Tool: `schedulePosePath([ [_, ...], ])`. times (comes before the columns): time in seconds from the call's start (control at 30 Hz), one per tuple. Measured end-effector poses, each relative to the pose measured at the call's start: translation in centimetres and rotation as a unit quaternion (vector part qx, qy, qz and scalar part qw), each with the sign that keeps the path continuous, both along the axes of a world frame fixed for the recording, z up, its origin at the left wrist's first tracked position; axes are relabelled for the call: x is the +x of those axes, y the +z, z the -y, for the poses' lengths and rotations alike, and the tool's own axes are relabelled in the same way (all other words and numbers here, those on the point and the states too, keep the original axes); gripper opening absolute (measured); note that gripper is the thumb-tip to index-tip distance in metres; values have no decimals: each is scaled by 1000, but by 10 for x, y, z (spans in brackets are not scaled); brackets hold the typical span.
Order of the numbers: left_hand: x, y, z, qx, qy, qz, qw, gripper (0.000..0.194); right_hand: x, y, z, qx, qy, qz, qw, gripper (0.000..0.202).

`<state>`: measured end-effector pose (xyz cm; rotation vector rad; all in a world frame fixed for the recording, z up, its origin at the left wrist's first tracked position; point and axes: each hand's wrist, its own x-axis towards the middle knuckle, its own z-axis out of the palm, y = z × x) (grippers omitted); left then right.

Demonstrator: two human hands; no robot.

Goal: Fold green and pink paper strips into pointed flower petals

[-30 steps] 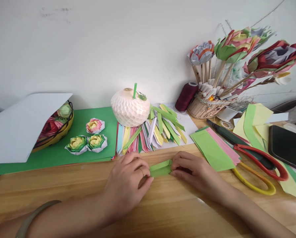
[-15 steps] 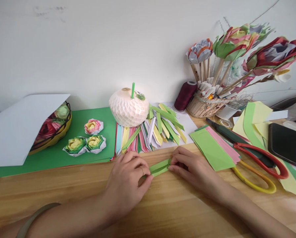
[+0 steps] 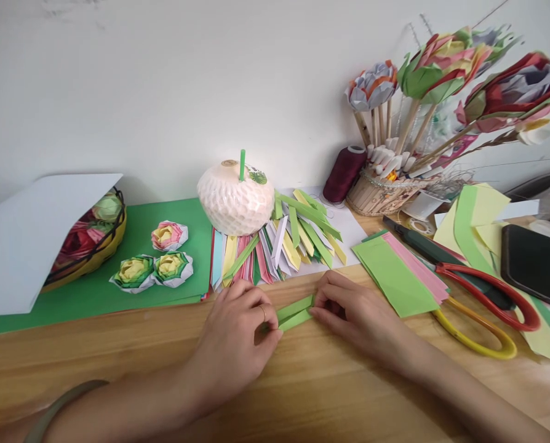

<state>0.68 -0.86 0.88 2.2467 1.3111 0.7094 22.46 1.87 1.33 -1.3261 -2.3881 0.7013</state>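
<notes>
Low over the wooden table, a strip of light green paper (image 3: 296,312) is stretched between my hands, its long edges folded inward. My left hand (image 3: 243,335) pinches its left end between thumb and fingers; a ring is on one finger. The right end sits in the closed fingers of my right hand (image 3: 349,311). Behind my hands lies a pile of folded paper strips (image 3: 298,234) in green, yellow, white and pink. Right of my right hand is a stack of cut paper rectangles (image 3: 395,277), light green on top with pink beneath.
Scissors (image 3: 487,283) and a phone (image 3: 536,264) lie at the right. A basket (image 3: 376,194) holds paper flowers beside a maroon thread spool (image 3: 344,175). A white wrapped coconut (image 3: 236,200) stands behind the strips. Folded paper flowers (image 3: 171,267) rest on green sheets (image 3: 164,212) at the left.
The fold in the green strip looks narrower, its edges closer together. Both hands keep their grip. The whole view has shifted slightly.
</notes>
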Motion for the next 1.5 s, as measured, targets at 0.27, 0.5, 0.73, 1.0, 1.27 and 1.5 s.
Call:
schedulePosePath([
  [0.27, -1, -2, -1, -32, 18, 30, 999, 15, 3, 3, -1, -34, 15, -27, 999, 13],
  [0.5, 1, 1, 0, -57, 18, 39, 997, 16, 3, 6, -3, -47, 25, -29, 998, 19],
  [0.73, 3, 0, 0, -15, 21, 10, 1000, 16, -1, 5, 1, -1, 35, 11, 999, 17],
  [1.0, 4, -6, -1, 58, 21, -33, 998, 14, -4, 2, 3, 15, 7, 32, 999, 16],
  [1.27, 1, -7, -1, 252, -82, -101, 959, 20, -2, -4, 4, 39, 10, 20, 999, 14],
  [1.5, -2, -19, 5, 367, -168, -180, 897, 37, 4, -8, 7, 140, -1, -1, 990, 15],
])
